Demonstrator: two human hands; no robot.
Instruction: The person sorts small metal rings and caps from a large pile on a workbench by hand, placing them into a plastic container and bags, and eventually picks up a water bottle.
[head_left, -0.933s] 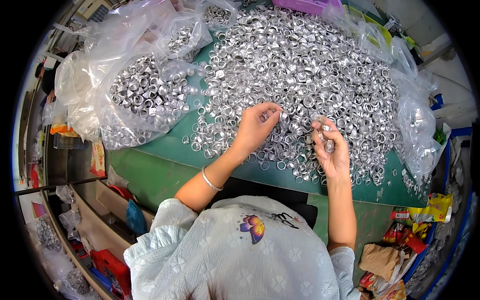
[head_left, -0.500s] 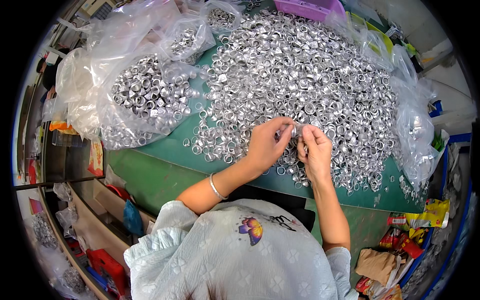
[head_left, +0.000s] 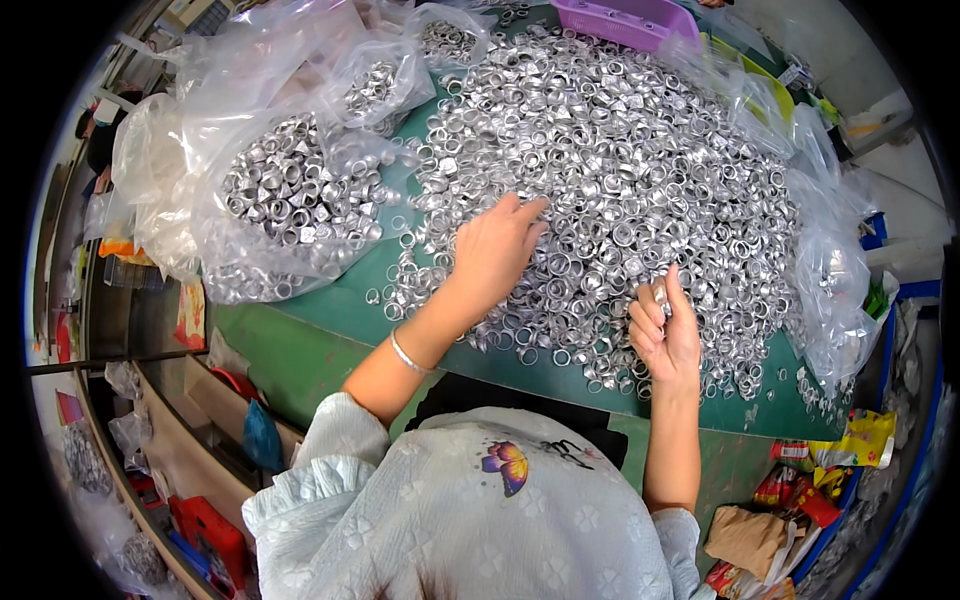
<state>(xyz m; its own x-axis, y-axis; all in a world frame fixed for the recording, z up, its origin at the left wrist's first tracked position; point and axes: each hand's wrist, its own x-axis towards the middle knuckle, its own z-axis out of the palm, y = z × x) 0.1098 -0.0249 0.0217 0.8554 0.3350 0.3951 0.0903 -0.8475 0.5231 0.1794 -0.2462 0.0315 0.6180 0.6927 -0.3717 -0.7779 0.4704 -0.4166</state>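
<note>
A broad heap of silver-coloured metal rings (head_left: pixel 610 150) covers much of a green table (head_left: pixel 330 290). My left hand (head_left: pixel 495 252), with a silver bangle (head_left: pixel 405 352) on its wrist, reaches over the left part of the heap. Its fingers are stretched out and touch the rings, and I see nothing held in them. Lower on the right, my right hand (head_left: pixel 665 335) is turned partly palm up at the heap's near edge. Thumb and curled fingers close on a small silver ring (head_left: pixel 660 294), partly covered by them.
Clear plastic bags (head_left: pixel 165 190) of rings lie at the left. A purple basket (head_left: pixel 630 22) stands at the back, with a yellow-green container (head_left: pixel 775 95) beside it. More clear plastic (head_left: pixel 825 260) borders the heap on the right. Packages (head_left: pixel 855 435) lie below the table's right corner.
My hands were together over the near part of the heap and have parted. The left went up and left onto the rings; the right moved right and down, its palm turning up.
</note>
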